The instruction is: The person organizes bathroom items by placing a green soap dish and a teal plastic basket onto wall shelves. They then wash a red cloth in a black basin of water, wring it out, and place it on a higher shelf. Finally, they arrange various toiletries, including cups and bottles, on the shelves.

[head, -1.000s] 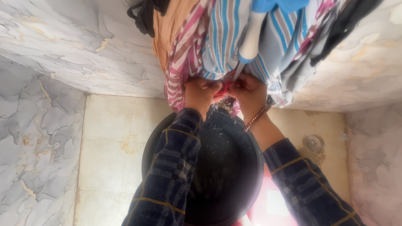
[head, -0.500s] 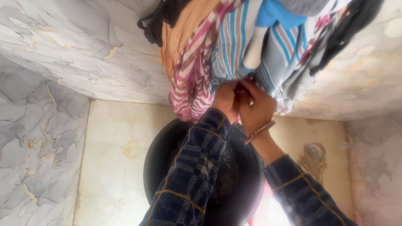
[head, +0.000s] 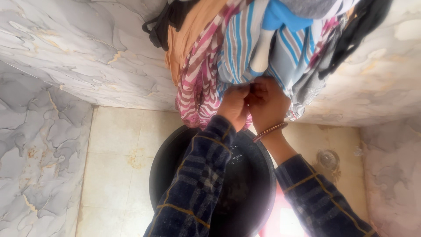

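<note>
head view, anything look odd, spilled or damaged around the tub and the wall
Nothing is spilled or knocked over. The marble wall shows chipped, yellowish patches, and the floor tiles are stained. The black tub sits upright, with both hands, left hand and right hand, pressed together at the hanging striped clothes.

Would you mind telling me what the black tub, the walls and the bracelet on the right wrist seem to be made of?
The black tub looks like moulded plastic, dull with a smooth rolled rim, wet inside. The walls appear to be glossy marble-pattern tile or panel, grey veins with tan streaks. The bracelet seems to be small beads, reddish-brown; wood or plastic, too small to tell.
</note>
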